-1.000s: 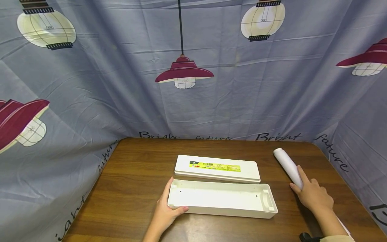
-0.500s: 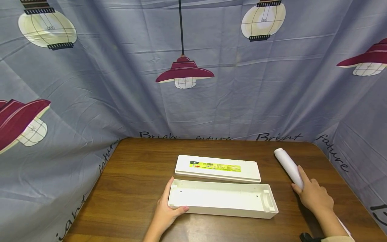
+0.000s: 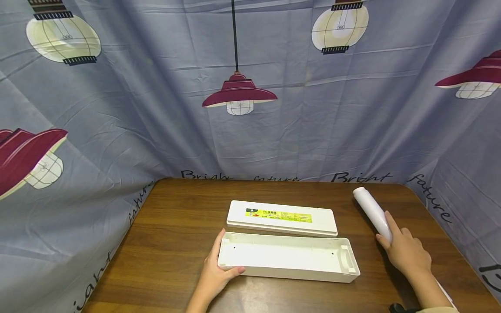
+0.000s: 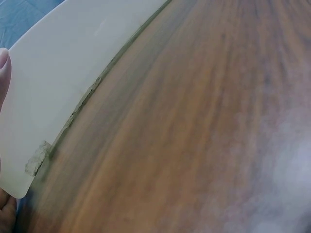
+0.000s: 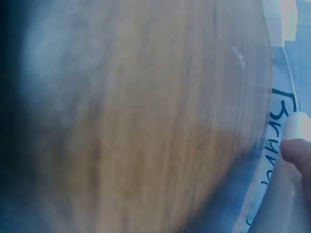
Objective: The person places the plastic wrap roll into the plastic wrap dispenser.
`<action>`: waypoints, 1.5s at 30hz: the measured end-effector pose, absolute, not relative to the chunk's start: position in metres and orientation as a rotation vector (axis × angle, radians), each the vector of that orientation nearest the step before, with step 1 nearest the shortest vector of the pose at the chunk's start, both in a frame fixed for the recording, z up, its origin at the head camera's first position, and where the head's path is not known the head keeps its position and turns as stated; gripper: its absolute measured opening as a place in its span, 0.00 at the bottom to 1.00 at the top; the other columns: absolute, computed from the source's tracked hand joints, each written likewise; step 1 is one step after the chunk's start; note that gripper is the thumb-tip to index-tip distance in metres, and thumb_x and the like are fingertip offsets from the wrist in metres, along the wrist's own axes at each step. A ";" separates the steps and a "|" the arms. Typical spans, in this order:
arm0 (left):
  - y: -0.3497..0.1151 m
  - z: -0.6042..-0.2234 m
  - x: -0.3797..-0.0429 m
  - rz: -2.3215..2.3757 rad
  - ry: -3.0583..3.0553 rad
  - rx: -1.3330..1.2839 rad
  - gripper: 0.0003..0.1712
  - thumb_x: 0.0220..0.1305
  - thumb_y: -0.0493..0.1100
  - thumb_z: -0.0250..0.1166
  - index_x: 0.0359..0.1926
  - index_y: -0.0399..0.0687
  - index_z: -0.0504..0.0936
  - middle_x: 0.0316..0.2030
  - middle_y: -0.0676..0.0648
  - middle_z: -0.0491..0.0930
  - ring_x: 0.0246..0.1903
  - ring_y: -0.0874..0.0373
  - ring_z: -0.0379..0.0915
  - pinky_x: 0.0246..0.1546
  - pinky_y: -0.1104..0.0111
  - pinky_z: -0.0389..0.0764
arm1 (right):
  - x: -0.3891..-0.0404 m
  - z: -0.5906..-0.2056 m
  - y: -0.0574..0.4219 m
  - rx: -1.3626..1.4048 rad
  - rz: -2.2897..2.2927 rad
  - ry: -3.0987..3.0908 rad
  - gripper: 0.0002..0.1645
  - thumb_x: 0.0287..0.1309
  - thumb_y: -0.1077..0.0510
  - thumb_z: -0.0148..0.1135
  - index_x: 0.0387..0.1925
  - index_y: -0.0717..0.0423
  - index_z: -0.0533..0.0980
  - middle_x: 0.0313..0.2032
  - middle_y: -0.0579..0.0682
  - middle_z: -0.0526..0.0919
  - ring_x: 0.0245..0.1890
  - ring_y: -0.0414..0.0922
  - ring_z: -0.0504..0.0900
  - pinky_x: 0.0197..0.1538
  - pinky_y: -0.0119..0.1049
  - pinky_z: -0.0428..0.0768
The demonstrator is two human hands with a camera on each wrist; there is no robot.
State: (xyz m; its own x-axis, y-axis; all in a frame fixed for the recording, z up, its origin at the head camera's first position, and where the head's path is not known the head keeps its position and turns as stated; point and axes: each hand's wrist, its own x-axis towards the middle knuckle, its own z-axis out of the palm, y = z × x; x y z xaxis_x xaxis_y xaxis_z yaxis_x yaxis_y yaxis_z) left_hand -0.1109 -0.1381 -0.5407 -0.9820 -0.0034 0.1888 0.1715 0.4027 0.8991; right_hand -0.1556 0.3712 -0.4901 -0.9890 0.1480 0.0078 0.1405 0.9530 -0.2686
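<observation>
My left hand (image 3: 215, 267) grips the left end of a long, shallow white plastic box (image 3: 293, 274), thumb over its front wall. The box's inside faces up, with a curved support at its right end. Fingers and the white box wall (image 4: 63, 73) show at the left of the left wrist view. At the right, my right hand (image 3: 409, 252) holds a white roll of cling film (image 3: 372, 213), index finger along it and thumb on its left side. Its near part is hidden under the hand and forearm. In the right wrist view the thumb (image 5: 299, 150) presses the roll (image 5: 282, 204).
Behind the box lies its white lid (image 3: 325, 217), with a yellow printed label (image 3: 278, 215). The wooden tabletop (image 3: 176, 217) ends at a grey-blue curtain (image 3: 297, 139) printed with lamps, at the back and both sides. A dark band sits at the right wrist.
The far end of the cling film roll has shifted slightly up and left in the head view, with the right hand moving a little along. The left hand, box and lid stay put.
</observation>
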 end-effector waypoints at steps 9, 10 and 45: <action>-0.139 -0.541 -0.111 -1.633 -2.498 -0.167 0.67 0.39 0.51 0.84 0.78 0.60 0.53 0.71 0.45 0.67 0.67 0.51 0.66 0.65 0.47 0.69 | -0.153 -0.483 0.358 -0.128 0.378 -2.973 0.49 0.70 0.38 0.52 0.79 0.40 0.38 0.48 0.75 0.72 0.31 0.68 0.76 0.19 0.54 0.69; -0.139 -0.541 -0.111 -1.636 -2.498 -0.168 0.67 0.39 0.51 0.83 0.78 0.60 0.53 0.71 0.45 0.67 0.67 0.50 0.66 0.65 0.47 0.69 | -0.153 -0.482 0.356 -0.118 0.375 -2.962 0.49 0.70 0.38 0.53 0.79 0.40 0.38 0.48 0.75 0.73 0.31 0.68 0.76 0.18 0.53 0.69; -0.140 -0.539 -0.110 -1.645 -2.504 -0.177 0.67 0.40 0.51 0.83 0.78 0.63 0.52 0.72 0.44 0.65 0.68 0.48 0.66 0.65 0.45 0.69 | -0.146 -0.425 0.283 0.237 0.323 -2.702 0.47 0.62 0.39 0.63 0.77 0.31 0.53 0.44 0.59 0.81 0.33 0.58 0.79 0.20 0.46 0.69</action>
